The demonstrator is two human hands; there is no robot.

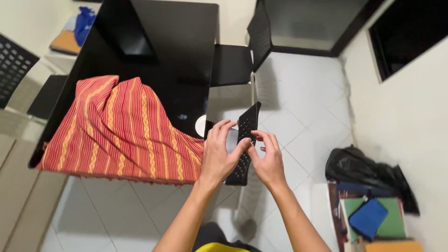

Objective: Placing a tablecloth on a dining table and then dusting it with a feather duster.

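both hands are holding a long black remote control (246, 140) up in the air, just off the near right corner of the black table (177, 51) and above the white tiled floor (298, 116). the remote is standing nearly upright, tilting a little to the right at its top, its rows of small buttons facing the camera. the left hand (219, 156) is wrapping around the remote's left edge, fingers curling behind it and the thumb pressing on the front near the middle. the right hand (268, 158) is touching the remote's right edge, thumb and forefinger pinching it at about the same height, the other fingers bending loosely and partly spreading.

a red and yellow striped cloth (121, 130) is lying over the near left part of the table, its hem hanging over the near edge. a black chair (242, 51) is standing at the table's right edge. by the wall on the right, a black bag (359, 165) is lying on the floor beside a stack of books with a blue pouch (367, 218) on top.
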